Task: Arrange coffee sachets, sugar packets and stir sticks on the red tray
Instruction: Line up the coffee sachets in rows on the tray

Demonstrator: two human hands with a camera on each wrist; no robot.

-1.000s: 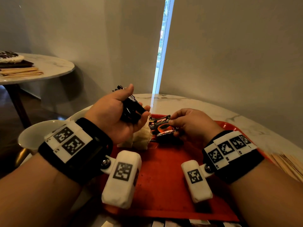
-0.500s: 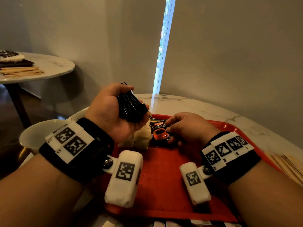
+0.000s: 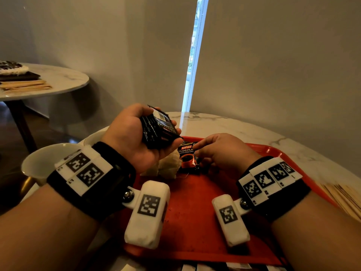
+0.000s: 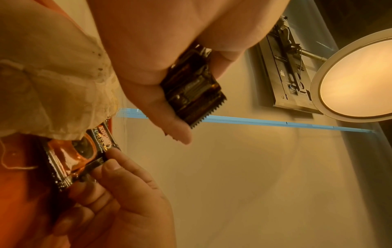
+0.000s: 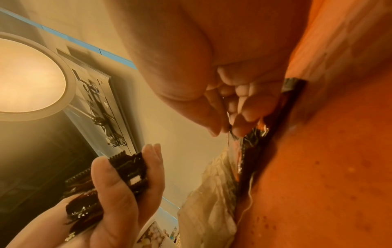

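Observation:
My left hand point(image 3: 148, 137) grips a bundle of black coffee sachets point(image 3: 159, 127) above the far left corner of the red tray point(image 3: 195, 216). The same bundle point(image 4: 191, 90) shows between thumb and fingers in the left wrist view. My right hand point(image 3: 214, 153) pinches the edge of a small stack of black-and-orange coffee sachets point(image 3: 187, 156) that stands on edge on the tray, leaning against a pile of pale tea bags point(image 3: 168, 165). That stack point(image 4: 72, 156) and the right hand's fingertips point(image 4: 110, 166) appear in the left wrist view too. In the right wrist view the stack point(image 5: 252, 151) is edge-on.
Wooden stir sticks point(image 3: 343, 198) lie on the marble table right of the tray. White cups point(image 3: 43, 163) stand left of it. More packets point(image 3: 214, 267) lie along the table's near edge. A second round table point(image 3: 58, 81) holds sticks and sachets at the far left.
My right hand has stood the sachets up on edge against the tea bags and now pinches their side. The left hand has turned its bundle slightly, thumb lifted off.

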